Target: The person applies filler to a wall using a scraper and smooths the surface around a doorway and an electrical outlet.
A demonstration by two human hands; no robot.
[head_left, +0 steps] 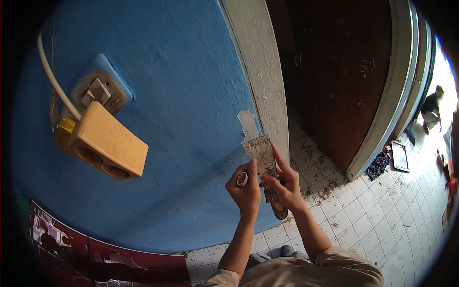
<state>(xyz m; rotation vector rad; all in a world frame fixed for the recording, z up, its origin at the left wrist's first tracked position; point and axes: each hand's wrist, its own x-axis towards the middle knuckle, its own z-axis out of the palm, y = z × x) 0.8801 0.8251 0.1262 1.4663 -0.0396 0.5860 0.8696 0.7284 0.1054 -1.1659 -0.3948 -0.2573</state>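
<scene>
My right hand (285,185) is closed around a putty knife, its forefinger stretched along one edge of the blade. The putty knife (259,147) has a wide, dirty metal blade pointing up toward the wall and a dark, worn handle below the hand. Close beside it, my left hand (245,187) is curled around a small hollow roll (242,179) with a pale rim; its material is unclear. The left thumb lies at the blade's lower edge. Just above the blade, a grey-white patch (248,125) interrupts the blue paint of the wall (191,95) next to the door frame (267,71).
An orange socket block (112,138) with a white cable juts from a wall switch plate (103,91) at left. Paint flakes litter the tiled floor (354,210) by a brown door (344,71). A dark cloth (378,165), a framed panel (400,156) and a bending person (431,109) are at right.
</scene>
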